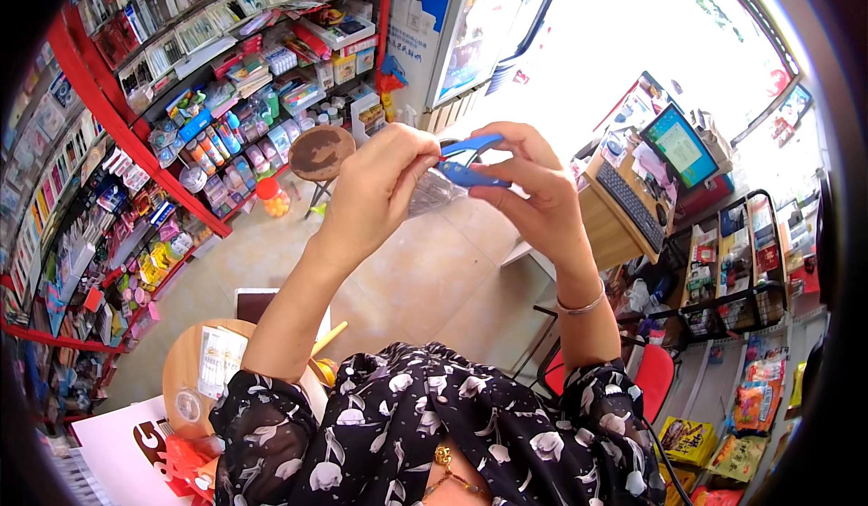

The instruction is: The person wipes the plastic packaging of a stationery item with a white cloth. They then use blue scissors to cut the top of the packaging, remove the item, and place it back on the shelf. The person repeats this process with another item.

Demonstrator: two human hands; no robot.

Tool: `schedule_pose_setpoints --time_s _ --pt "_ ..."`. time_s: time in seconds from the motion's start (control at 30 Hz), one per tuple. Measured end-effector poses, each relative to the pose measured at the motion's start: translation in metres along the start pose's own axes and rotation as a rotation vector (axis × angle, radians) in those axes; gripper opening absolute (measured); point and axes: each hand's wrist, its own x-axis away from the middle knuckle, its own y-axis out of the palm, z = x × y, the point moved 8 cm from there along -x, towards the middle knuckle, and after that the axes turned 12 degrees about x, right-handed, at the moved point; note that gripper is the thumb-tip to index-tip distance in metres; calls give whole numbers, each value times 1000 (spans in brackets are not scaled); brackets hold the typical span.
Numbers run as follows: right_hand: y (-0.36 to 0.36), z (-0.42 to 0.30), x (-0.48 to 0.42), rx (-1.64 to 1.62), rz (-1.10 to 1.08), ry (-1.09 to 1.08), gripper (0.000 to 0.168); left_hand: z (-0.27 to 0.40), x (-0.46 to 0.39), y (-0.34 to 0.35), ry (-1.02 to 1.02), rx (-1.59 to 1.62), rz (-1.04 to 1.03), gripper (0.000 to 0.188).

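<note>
In front of my chest, my right hand (532, 184) holds a small blue-handled hand tool (472, 173), perhaps snips or pliers. Its two blue handles are spread apart between my thumb and fingers. My left hand (386, 180) is pinched at the jaw end of the tool, where a thin red piece (441, 160) shows at the fingertips. The rest of that piece is hidden by my fingers. Below and behind the hands, a crumpled clear plastic wrapping (434, 194) is partly visible.
A round stool (321, 152) and a red-lidded jar (272, 197) stand beside the stocked shelves (224, 119) at left. On the right is a wooden desk (614, 224) with a keyboard (630, 206) and monitor (680, 146). A red chair (654, 377) is near my right elbow.
</note>
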Motion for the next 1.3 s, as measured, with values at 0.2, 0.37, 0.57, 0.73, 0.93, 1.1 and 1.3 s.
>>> schedule_pose_setpoints --time_s 0.2,0.37,0.57,0.73,0.93,1.1,1.3 --pt "-16 57 25 -901 334 465 8 -38 16 -12 -390 368 131 6" --pt "15 77 44 -1123 249 694 8 -42 15 -11 -474 559 183 8" --pt "50 57 37 -929 -111 721 19 -50 14 -20 -468 631 231 9" --pt "65 60 21 -807 -30 757 20 -53 8 -26 -369 668 232 19" --pt "64 61 3 -741 149 733 14 -69 6 -30 -435 819 280 37" --pt "65 78 -16 -602 210 626 15 -104 7 -22 -661 988 247 31" --pt "73 135 -43 -609 187 691 14 -158 -19 -8 -705 843 221 19"
